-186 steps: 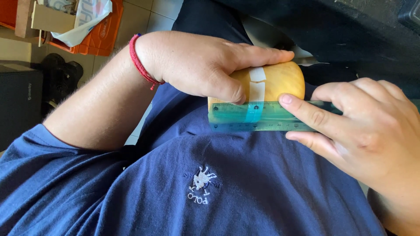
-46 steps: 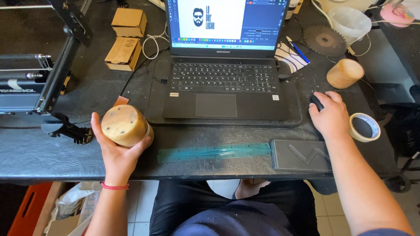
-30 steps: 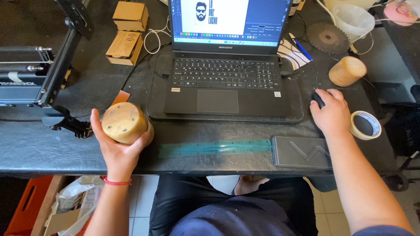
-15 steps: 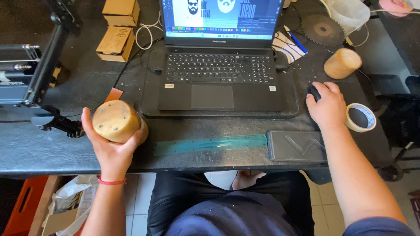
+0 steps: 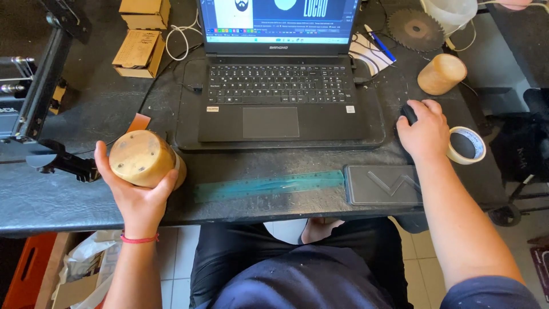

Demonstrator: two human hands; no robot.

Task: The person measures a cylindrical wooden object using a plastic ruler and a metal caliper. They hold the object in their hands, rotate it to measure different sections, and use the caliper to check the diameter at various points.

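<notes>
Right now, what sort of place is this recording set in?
Probably a small home or hobby workshop. A dusty dark workbench holds a laptop, a circular saw blade and a machine frame. The left hand holds a wooden cup; the right hand rests on a mouse.

A laptop screen point(image 5: 278, 20) is seen at twelve o'clock, lit white with dark rounded graphics and a strip of small coloured icons along its lower edge. Two brown cardboard boxes point(image 5: 139, 53) are placed at ten o'clock, one behind the other, the nearer one printed with dark markings.
</notes>
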